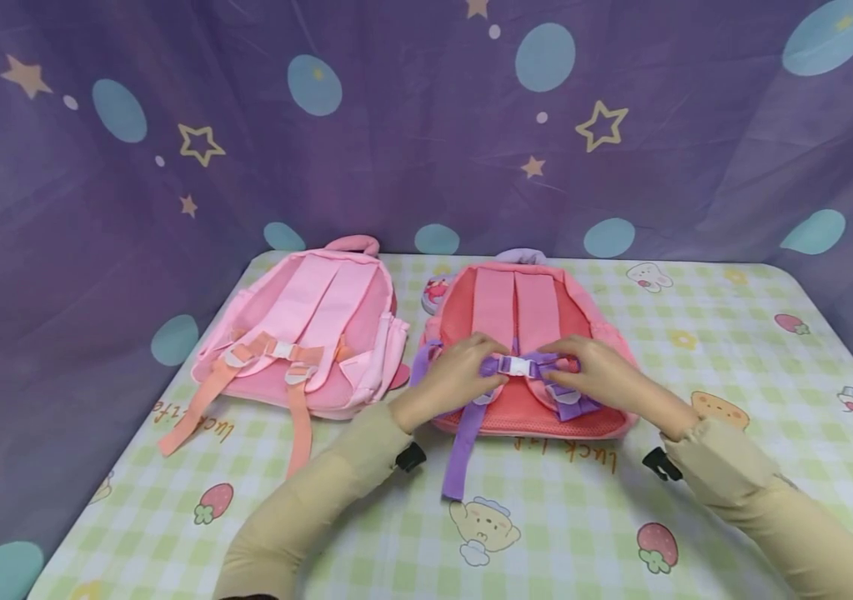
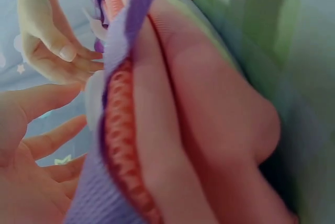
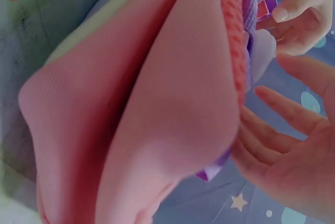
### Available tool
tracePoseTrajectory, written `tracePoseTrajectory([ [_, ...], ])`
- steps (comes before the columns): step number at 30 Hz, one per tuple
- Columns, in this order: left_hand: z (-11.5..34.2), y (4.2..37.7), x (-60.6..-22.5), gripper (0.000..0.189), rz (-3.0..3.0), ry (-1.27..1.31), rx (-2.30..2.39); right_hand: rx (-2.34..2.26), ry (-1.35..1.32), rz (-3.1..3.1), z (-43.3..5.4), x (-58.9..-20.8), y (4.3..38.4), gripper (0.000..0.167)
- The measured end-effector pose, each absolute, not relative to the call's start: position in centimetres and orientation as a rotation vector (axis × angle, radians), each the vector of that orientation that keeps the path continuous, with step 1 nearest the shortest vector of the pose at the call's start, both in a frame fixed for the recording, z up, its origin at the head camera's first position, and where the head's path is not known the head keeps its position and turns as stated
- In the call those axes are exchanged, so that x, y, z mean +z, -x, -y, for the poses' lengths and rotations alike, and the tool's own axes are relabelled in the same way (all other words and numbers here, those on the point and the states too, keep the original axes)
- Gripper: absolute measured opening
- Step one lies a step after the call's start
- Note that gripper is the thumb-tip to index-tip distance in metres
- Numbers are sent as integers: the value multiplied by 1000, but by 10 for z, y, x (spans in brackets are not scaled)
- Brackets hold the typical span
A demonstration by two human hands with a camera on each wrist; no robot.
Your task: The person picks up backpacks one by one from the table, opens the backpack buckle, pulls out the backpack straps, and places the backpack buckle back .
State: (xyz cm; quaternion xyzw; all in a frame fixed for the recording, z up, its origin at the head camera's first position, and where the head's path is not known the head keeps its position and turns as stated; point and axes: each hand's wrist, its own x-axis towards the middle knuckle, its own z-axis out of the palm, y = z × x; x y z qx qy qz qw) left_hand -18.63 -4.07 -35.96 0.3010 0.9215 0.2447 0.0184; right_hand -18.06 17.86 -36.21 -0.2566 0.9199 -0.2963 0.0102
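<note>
A coral-pink backpack [image 1: 539,300] lies with its shoulder-strap side up. Across its straps runs a purple strap [image 1: 546,360], joined at the middle by a white buckle [image 1: 519,367]. My left hand [image 1: 464,375] has its thumb and fingers at the strap by the buckle's left end. Opposite it, my right hand [image 1: 594,375] pinches the strap just right of the buckle. Both wrist views show the backpack's pink side [image 2: 204,103] close up, hiding part of the strap. There the fingers of the left hand [image 2: 36,145] and right hand [image 3: 293,135] reach toward it, partly extended.
A lighter pink backpack [image 1: 298,325] with orange straps [image 1: 204,408] and its own white buckle lies to the left. A purple strap tail [image 1: 464,454] hangs onto the checked tablecloth [image 1: 576,517]. A purple patterned curtain [image 1: 411,158] stands behind.
</note>
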Motion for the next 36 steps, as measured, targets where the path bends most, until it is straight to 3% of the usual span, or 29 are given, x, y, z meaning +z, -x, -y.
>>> tracePoseTrajectory([
  [36, 26, 207, -380, 29, -2879, -938, 650, -826, 786, -2899, -150, -378, 198, 21],
])
